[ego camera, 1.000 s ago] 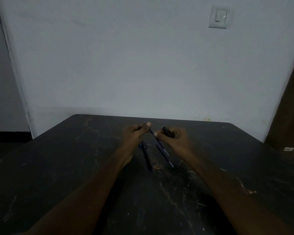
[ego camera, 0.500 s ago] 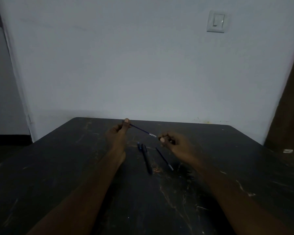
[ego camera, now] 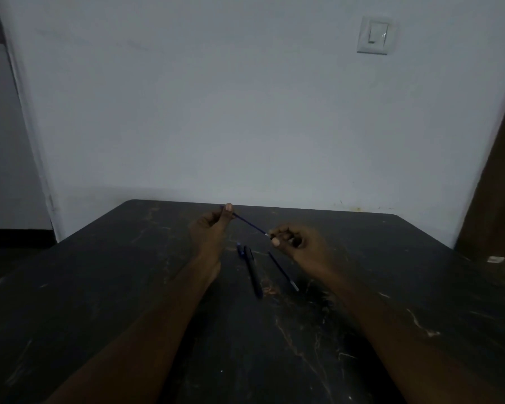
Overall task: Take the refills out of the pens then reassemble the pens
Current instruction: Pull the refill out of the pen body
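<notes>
My left hand pinches one end of a thin blue refill, held up above the dark table. The refill slants down to the right, and its silver tip sits at the mouth of a dark pen barrel gripped in my right hand. Most of that barrel is hidden inside the fist. On the table between my wrists lie a dark pen with a blue piece beside its far end, and a second loose refill to its right.
The table's far edge meets a pale wall with a light switch high up. A brown door stands at the right, with a small white object on the floor near it.
My hands have drawn apart: the left hand pulled the refill out up and leftwards, and the refill is now almost entirely out of the barrel in the right hand.
</notes>
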